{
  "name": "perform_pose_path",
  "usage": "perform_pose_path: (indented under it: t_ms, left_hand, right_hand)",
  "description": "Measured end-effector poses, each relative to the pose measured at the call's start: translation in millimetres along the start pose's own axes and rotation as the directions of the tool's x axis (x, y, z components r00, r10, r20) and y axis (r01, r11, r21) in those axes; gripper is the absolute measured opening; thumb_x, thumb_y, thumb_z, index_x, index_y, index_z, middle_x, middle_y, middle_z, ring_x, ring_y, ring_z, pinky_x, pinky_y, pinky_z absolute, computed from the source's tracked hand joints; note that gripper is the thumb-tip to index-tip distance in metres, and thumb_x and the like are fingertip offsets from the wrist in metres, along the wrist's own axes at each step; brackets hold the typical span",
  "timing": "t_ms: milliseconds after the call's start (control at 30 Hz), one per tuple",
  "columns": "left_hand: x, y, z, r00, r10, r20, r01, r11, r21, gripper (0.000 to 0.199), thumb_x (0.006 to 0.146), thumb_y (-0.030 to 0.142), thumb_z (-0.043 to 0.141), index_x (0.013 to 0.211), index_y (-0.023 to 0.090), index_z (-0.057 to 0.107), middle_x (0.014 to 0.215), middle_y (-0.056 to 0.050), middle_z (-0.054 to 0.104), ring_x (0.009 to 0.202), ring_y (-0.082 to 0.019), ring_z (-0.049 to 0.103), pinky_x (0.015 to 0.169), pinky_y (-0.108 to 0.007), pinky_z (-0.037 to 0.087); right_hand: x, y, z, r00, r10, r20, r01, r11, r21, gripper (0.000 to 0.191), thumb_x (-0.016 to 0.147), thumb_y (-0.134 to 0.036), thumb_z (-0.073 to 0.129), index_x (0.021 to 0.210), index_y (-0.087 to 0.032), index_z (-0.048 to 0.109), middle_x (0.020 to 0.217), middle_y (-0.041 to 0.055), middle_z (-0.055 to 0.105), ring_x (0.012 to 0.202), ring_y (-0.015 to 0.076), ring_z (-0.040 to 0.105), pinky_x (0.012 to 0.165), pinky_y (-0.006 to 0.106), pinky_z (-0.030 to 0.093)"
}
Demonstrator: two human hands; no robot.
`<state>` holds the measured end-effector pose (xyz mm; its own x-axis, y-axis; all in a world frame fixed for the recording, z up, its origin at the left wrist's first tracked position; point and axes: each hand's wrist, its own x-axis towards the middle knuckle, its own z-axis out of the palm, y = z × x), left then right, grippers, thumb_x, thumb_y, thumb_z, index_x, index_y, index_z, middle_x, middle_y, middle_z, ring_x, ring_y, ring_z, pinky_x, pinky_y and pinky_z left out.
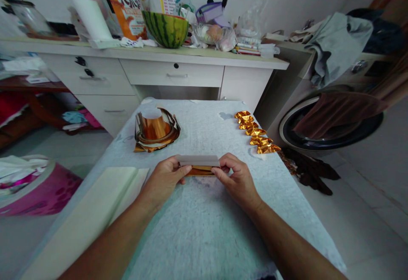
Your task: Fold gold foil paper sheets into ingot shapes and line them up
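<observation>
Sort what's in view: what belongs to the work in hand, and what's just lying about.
Likely in use: gold-and-white paper, pinched by left hand and right hand; curled gold sheets; row of folded gold pieces; perhaps the pale sheet.

Likely lying about: orange bag; pink bin; grey cloth.

Left hand (168, 171) partly hides sheet (199, 160); pink bin (59, 188) cut off left.

White drawer cabinet (172, 74) with pale countertop (137, 53), orange printed pouch (126, 8) standing beside a half-round green-striped watermelon shape (166, 29), silver front-loading washing machine (344, 82), pink bin (57, 190).
</observation>
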<state>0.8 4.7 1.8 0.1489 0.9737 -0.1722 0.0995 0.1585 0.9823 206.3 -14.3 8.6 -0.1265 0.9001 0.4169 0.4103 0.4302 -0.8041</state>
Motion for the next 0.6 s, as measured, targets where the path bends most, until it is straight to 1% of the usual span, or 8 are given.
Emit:
perform_pose_path:
  t_ms: [100,200,367,600]
  left_hand:
    - [0.3,-1.1,0.6,0.999,-0.025,0.024,0.026,0.998,-0.054,0.022,0.076,0.028,0.065,0.095,0.015,0.065,0.087,-0.004,0.07,0.073,-0.014,0.059,0.061,-0.024,0.044]
    - [0.1,-1.0,0.5,0.999,-0.041,0.031,0.043,0.995,-0.089,0.025,0.075,0.027,0.067,0.097,0.015,0.065,0.092,-0.006,0.071,0.079,-0.017,0.062,0.065,-0.025,0.047]
    - [1.5,-0.3,1.0,0.998,-0.052,0.03,0.055,0.995,-0.089,0.028,0.074,0.028,0.068,0.097,0.013,0.066,0.091,-0.008,0.072,0.081,-0.018,0.064,0.066,-0.027,0.048]
    - [1.7,0.0,1.1,0.997,-0.06,0.043,0.064,0.994,-0.089,0.029,0.075,0.028,0.067,0.1,0.014,0.065,0.093,-0.007,0.072,0.083,-0.018,0.064,0.068,-0.026,0.048]
  right_hand:
    - [-0.3,-2.9,-0.2,1.0,-0.028,-0.007,0.028,0.999,-0.039,0.011,0.082,-0.022,0.061,0.072,-0.02,0.06,0.07,-0.0007,0.053,0.068,0.013,0.051,0.063,0.024,0.039]
    - [-0.5,-5.0,-0.3,0.999,-0.048,-0.01,0.047,0.998,-0.043,0.011,0.082,-0.02,0.061,0.071,-0.019,0.059,0.07,-0.0006,0.053,0.068,0.0131,0.051,0.063,0.024,0.039]
    - [-0.6,-4.2,0.5,0.999,-0.046,-0.01,0.046,0.998,-0.035,0.013,0.082,-0.02,0.061,0.069,-0.019,0.057,0.069,-0.001,0.051,0.067,0.0129,0.05,0.062,0.024,0.038]
    - [-1.1,-6.0,0.8,0.999,-0.051,-0.014,0.051,0.998,-0.033,0.013,0.082,-0.019,0.06,0.07,-0.019,0.057,0.069,-0.0008,0.052,0.068,0.013,0.05,0.063,0.024,0.038]
